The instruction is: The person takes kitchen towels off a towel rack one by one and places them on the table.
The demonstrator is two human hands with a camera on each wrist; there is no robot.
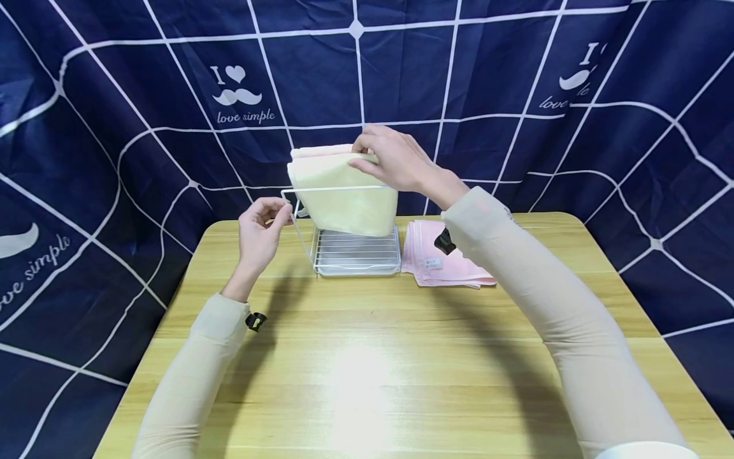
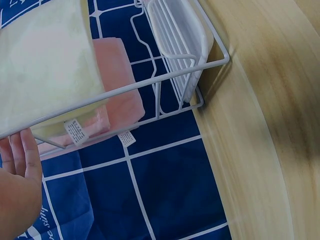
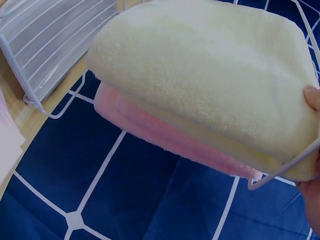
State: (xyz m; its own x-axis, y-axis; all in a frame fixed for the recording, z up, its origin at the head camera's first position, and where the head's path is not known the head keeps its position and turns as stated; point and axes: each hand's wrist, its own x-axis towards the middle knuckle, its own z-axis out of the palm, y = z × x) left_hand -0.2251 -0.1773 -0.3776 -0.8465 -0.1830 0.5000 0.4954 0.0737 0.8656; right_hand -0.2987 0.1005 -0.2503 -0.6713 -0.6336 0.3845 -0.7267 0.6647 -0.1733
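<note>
A white wire rack [image 1: 299,239] with a drip tray [image 1: 358,271] at its base stands at the table's back edge. My left hand [image 1: 260,233] pinches the top left corner of its frame; in the left wrist view the fingers [image 2: 31,155] lie at the top bar. Up at the rack's top, my right hand [image 1: 395,156] holds the upper edge of a folded yellow towel [image 1: 346,197], thumb in front. Behind it shows a folded pink towel [image 3: 145,127]. Both towels hang above the rack's lower shelf, their lower edges over the wires.
Just right of the rack lies a folded pink cloth [image 1: 441,271] with a white label. The wooden table [image 1: 367,338] reaches toward me, and a dark blue checked curtain [image 1: 401,76] hangs behind and at both sides.
</note>
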